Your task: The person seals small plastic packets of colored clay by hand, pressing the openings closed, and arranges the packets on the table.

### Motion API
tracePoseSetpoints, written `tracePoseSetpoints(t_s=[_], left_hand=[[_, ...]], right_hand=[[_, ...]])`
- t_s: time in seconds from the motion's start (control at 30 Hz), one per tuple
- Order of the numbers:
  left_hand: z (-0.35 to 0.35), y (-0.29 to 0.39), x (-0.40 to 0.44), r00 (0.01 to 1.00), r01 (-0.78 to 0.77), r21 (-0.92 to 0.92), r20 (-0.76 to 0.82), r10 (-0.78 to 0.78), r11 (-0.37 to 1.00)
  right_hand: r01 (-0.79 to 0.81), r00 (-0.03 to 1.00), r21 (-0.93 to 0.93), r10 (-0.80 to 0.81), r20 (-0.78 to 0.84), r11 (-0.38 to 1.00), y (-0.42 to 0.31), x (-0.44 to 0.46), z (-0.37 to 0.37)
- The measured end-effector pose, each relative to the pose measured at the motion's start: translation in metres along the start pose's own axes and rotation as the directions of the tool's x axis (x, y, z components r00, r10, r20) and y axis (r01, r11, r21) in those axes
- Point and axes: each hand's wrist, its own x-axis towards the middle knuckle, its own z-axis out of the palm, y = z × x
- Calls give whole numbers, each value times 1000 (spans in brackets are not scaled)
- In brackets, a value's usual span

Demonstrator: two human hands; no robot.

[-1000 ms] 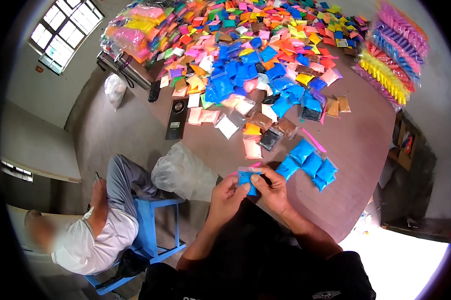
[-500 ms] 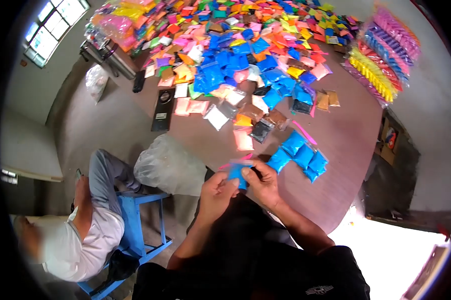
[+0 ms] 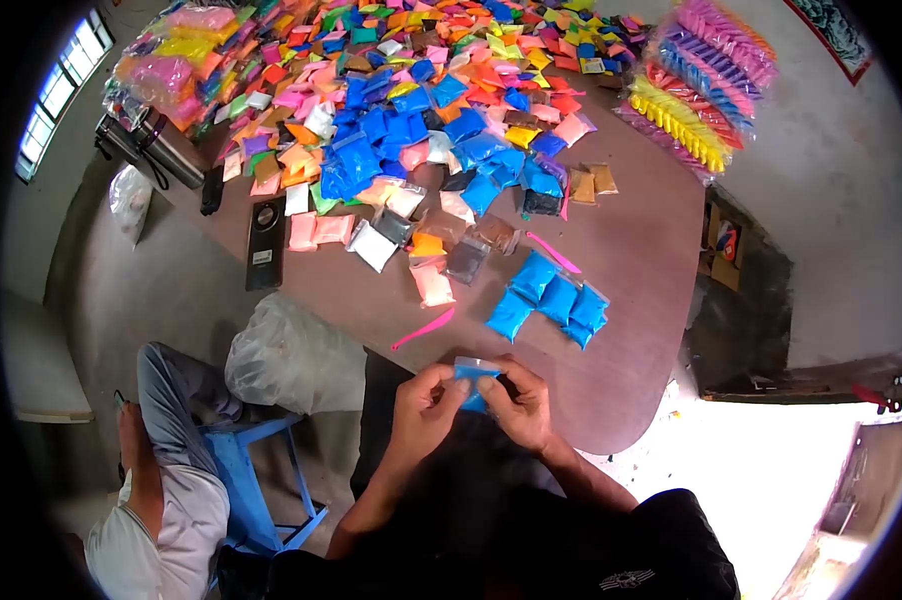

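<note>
Pinching one blue packet (image 3: 476, 372) at the table's near edge: left hand (image 3: 423, 408) and right hand (image 3: 521, 405), fingers curled, thumbs on the packet's face. Packet upright, clear margin uppermost.

Step in hand, as judged: two-handed work with the thumbs on the packet. Next move, as judged: calls for an even pinch, the thin film kept flat and the wrists free of the near edge.

Just beyond the hands, toward the left: pink strip (image 3: 424, 329), slanting along the near edge. Behind it: pale pink packet (image 3: 433, 285).

Beyond, toward the right: group of filled blue packets (image 3: 558, 298), lying against one another; second pink strip (image 3: 553, 252) just behind. Brown tabletop runs from this group to the right edge and the rounded near right corner of the table (image 3: 641, 330), giving the right hand sideways room.

Left edge: dark oblong device (image 3: 265, 245); clear plastic bag (image 3: 291, 355) below, limiting room for the left elbow; seated person (image 3: 181, 520) farther out.

Far part: many-coloured heap of packets (image 3: 391, 130), reaching the far edge; wrapped bundles (image 3: 686, 100) at the far right corner.
</note>
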Motion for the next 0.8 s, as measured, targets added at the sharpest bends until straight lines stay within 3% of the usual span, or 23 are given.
tracePoseSetpoints(t_s=[0.07, 0.2, 0.27, 0.33, 0.4, 0.47, 0.67, 0.73, 0.8], left_hand=[[7, -3, 5, 997, -72, 44, 17, 71, 996], [22, 5, 18, 992, -62, 62, 110, 55, 996], [31, 9, 24, 988, -78, -49, 132, 84, 996], [31, 6, 27, 988, -112, 115, 116, 99, 987], [34, 3, 27, 987, -127, 106, 108, 116, 986], [30, -5, 26, 981, -188, 265, 92, 169, 946], [30, -9, 30, 963, -266, 230, 118, 244, 936], [31, -3, 30, 985, -135, 128, 126, 119, 983], [31, -14, 29, 985, -151, 156, 107, 135, 976]], right_hand=[[-17, 999, 20, 17, -28, 1000, -1, -5, -4], [113, 985, -72, -121, -127, 991, -1, -4, -23], [122, 985, -235, -147, -91, 964, -10, -6, -32], [165, 973, -371, -213, -93, 914, -5, -7, -38], [230, 953, -420, -291, -87, 878, 4, -8, -40], [194, 962, -402, -253, -100, 895, -2, -10, -40], [223, 956, -445, -284, -75, 867, 6, -7, -40], [177, 958, -432, -255, -129, 884, 7, -8, -39], [132, 959, -411, -221, -179, 902, 4, -6, -39]])
